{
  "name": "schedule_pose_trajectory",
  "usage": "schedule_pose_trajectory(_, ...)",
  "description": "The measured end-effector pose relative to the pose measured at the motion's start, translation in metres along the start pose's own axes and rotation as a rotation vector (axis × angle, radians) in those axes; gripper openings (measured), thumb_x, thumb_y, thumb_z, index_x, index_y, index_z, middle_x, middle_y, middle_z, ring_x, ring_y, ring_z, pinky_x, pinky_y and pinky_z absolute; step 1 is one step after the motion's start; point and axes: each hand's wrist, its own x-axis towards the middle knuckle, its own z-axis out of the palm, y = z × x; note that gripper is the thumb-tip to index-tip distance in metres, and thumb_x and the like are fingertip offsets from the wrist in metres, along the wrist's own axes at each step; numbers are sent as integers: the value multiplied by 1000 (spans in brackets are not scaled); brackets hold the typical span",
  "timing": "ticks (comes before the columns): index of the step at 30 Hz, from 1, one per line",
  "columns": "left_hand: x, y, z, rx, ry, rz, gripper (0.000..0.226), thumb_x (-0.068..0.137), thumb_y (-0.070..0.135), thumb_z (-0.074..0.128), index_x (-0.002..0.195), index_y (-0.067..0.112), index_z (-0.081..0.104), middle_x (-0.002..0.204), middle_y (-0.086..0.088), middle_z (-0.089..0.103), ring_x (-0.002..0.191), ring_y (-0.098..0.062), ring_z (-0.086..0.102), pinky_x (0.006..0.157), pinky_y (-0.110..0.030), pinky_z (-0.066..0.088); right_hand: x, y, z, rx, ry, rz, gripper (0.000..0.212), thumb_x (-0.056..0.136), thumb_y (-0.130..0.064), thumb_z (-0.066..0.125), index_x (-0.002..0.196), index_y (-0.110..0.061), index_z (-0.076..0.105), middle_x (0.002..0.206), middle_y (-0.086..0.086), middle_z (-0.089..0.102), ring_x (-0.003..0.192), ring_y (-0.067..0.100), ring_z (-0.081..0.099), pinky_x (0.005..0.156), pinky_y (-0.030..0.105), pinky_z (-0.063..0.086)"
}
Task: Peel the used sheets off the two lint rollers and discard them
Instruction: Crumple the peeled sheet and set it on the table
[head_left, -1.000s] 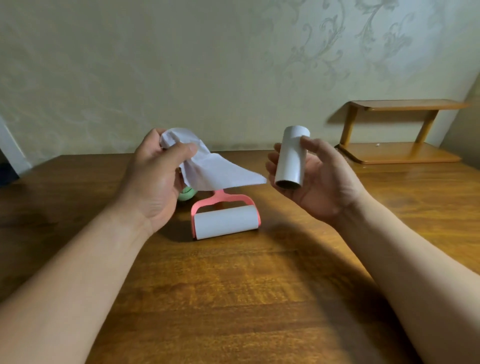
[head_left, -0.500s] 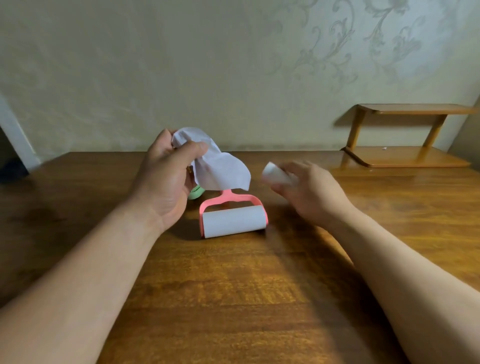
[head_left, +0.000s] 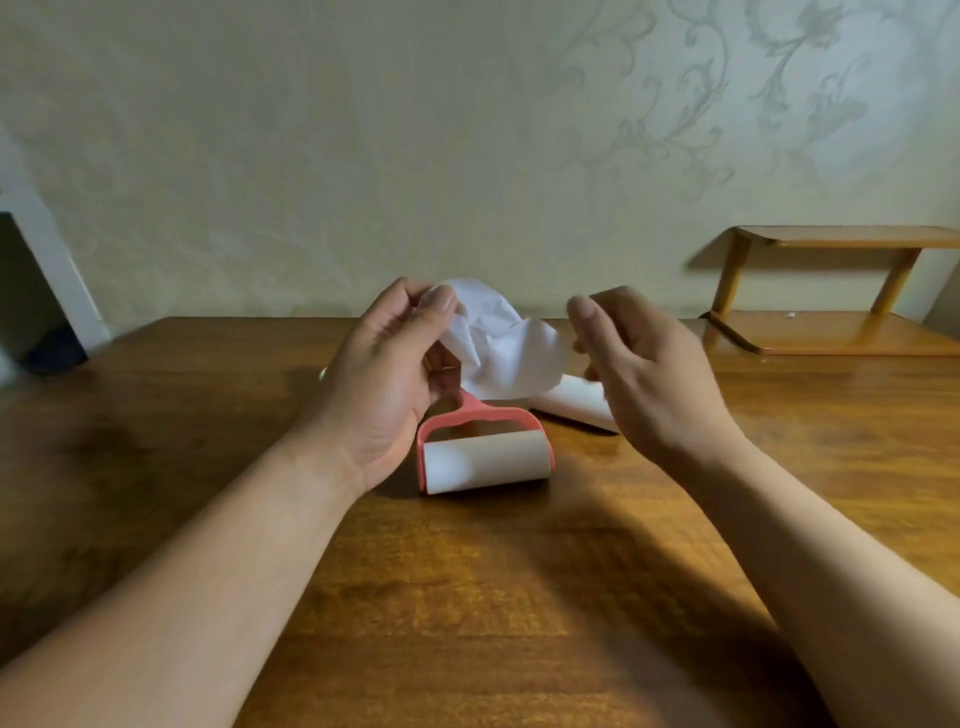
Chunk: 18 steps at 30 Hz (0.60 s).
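Observation:
My left hand (head_left: 387, 374) pinches a crumpled white peeled sheet (head_left: 501, 345) between thumb and fingers, held above the table. Below it a pink-handled lint roller (head_left: 485, 460) lies on the wooden table (head_left: 467, 597), its white roll facing me. A bare white roll (head_left: 569, 400), without a handle, lies on the table just right of the pink handle, partly hidden behind my right hand (head_left: 649, 374). That hand hovers with loosely curled fingers close to the sheet's right edge and holds nothing.
A low wooden shelf (head_left: 831, 332) stands at the table's back right against the patterned wall. A dark opening with a white frame (head_left: 36, 306) shows at far left.
My right hand set the bare white roll down on the table and let go, then rose toward the sheet. My left hand kept its hold on the sheet, which crumpled more.

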Motion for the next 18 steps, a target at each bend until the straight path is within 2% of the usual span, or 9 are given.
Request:
schedule_pose_trajectory(1,0,0,1,9,-2,10,19,108,25,62,90,25,69,85,1,68,85,-17,66,74,-36,50,-5,-9,3,170,-76,25,34,107,-61,56,106,-30,72,89,-8,78,74,10,74,61,24,54)
schedule_pose_trajectory(3,-2,-1,4,19,-8,26,15,103,29,64,91,24,71,87,-3,69,87,-24,64,74,-40,45,-15,-22,11,348,-214,50,29,109,-48,63,110,-21,73,84,-1,77,67,16,75,55,28,56)
schedule_pose_trajectory(5,-4,-2,7,60,-11,34,17,101,33,65,90,26,75,90,-5,71,87,-25,64,76,-41,46,-20,-27,18,413,-275,65,27,111,-36,64,114,-11,74,89,5,79,76,19,78,65,33,62)
schedule_pose_trajectory(7,-5,-6,9,226,-26,61,19,101,38,65,91,27,77,98,-12,74,93,-28,63,85,-47,50,-20,-27,20,508,-326,105,30,111,-34,63,123,-9,76,102,11,82,87,20,79,78,36,65)
schedule_pose_trajectory(10,-7,-14,10,514,-22,118,21,100,46,63,92,31,76,101,-7,75,96,-23,68,97,-59,59,-22,-25,21,577,-333,120,25,111,-25,64,121,-7,78,97,9,83,85,19,79,77,31,64)
schedule_pose_trajectory(12,-9,-15,10,632,23,176,15,100,50,66,101,36,68,98,7,73,94,-15,71,86,-54,63,-22,-24,23,611,-276,152,18,111,-18,64,110,-5,77,86,9,81,75,18,76,69,28,61)
schedule_pose_trajectory(14,-8,-13,7,670,106,215,33,94,52,75,116,40,54,107,9,68,97,-10,72,80,-43,64,-20,-26,22,648,-249,180,16,110,-14,64,103,-6,76,77,8,77,69,17,72,66,30,59)
schedule_pose_trajectory(16,-5,-10,4,643,165,202,58,87,61,78,131,46,44,125,6,63,109,-7,70,84,-37,66,-19,-29,19,692,-245,174,15,110,-14,64,104,-8,75,77,8,76,71,21,72,68,34,61)
schedule_pose_trajectory(18,-8,-6,6,626,91,154,59,89,70,67,140,47,49,139,6,62,123,-7,65,96,-36,60,-22,-32,19,687,-247,108,14,110,-12,64,111,-6,77,88,16,79,82,29,74,78,44,66)
